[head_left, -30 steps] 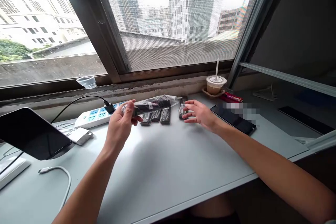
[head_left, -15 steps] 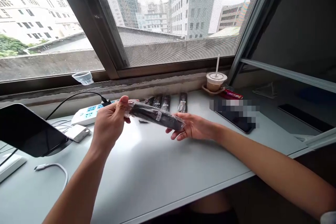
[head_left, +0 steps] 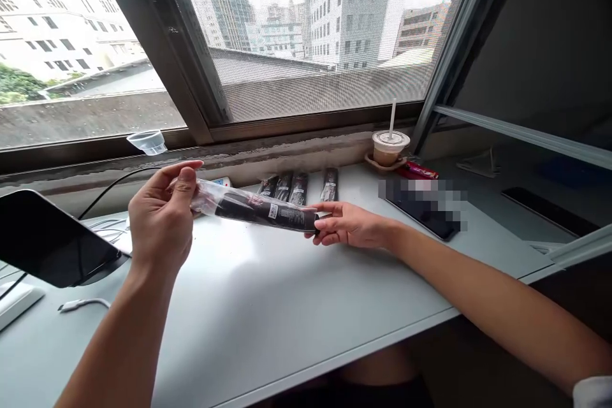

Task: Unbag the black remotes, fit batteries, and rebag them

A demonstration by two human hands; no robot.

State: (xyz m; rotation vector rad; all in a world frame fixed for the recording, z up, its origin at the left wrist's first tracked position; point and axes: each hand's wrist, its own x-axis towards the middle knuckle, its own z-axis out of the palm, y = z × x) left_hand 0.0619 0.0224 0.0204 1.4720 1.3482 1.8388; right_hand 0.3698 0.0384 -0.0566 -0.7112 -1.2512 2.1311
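A long black packet (head_left: 261,208) with a white printed label is held in the air above the desk, inside a clear plastic sleeve (head_left: 205,196). My left hand (head_left: 165,217) is closed on the sleeve's loose left end, thumb on top. At the other end, my right hand (head_left: 347,224) pinches the black packet between thumb and fingers. What the packet contains cannot be made out. Behind it, several similar wrapped black packets (head_left: 299,189) lie near the wall, one packet (head_left: 329,185) set apart to the right.
On the left are a tablet on a stand (head_left: 52,239), a white cable (head_left: 83,304) and a power strip (head_left: 224,183) partly hidden. A clear plastic cup (head_left: 147,142) is by the window. Back right stand an iced drink (head_left: 389,148), a red packet (head_left: 418,170) and a dark phone (head_left: 425,217).
My left hand has moved left, drawing the sleeve's end out from the black packet. The packet has turned its label toward me, and my right hand has closed on its right end.
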